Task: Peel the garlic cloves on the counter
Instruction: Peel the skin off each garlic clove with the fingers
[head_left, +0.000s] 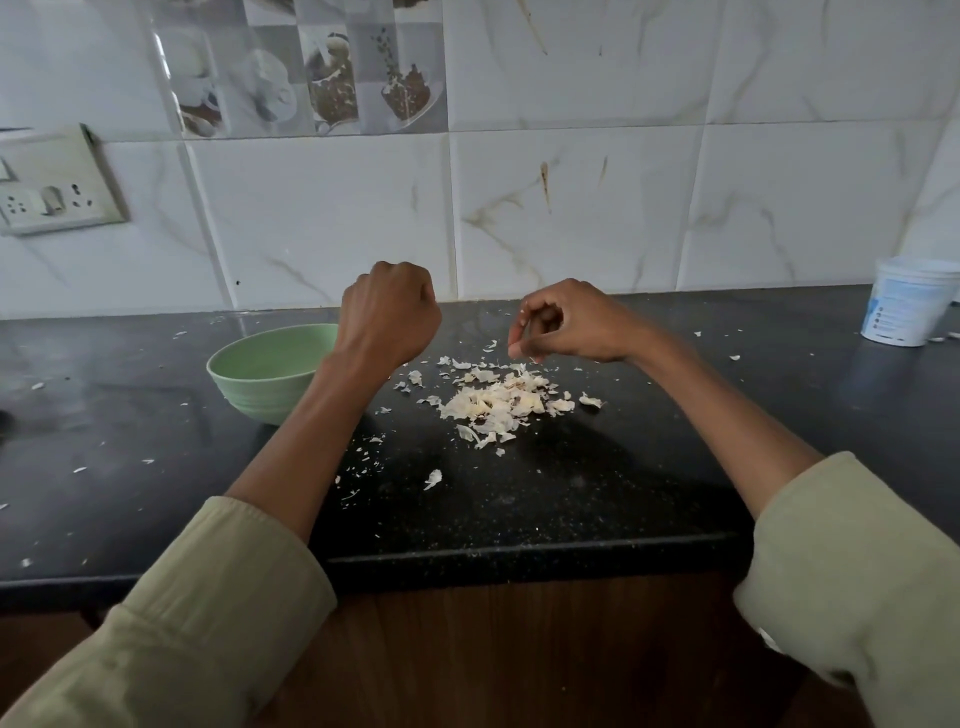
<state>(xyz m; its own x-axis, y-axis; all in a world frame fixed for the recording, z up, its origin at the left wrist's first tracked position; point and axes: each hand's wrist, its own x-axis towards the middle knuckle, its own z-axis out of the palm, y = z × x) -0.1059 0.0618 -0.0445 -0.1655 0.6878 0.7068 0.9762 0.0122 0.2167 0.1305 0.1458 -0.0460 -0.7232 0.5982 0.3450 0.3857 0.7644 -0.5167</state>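
Observation:
A pile of pale garlic skins (498, 402) lies on the black counter (519, 499), with loose flakes scattered around it. No whole clove shows plainly in the pile. My left hand (389, 312) is raised above the counter as a tight fist, back toward me; whatever is inside it is hidden. My right hand (556, 325) hovers just behind the pile, fingers curled and thumb meeting the fingertips, pointing down. Nothing clear shows between those fingertips. A light green bowl (265, 374) stands left of the pile, partly behind my left forearm.
A white plastic tub (906, 301) stands at the far right by the tiled wall. A wall socket plate (52, 187) is at the left. The counter's front edge (519, 558) runs between my sleeves, with a wooden cabinet front below.

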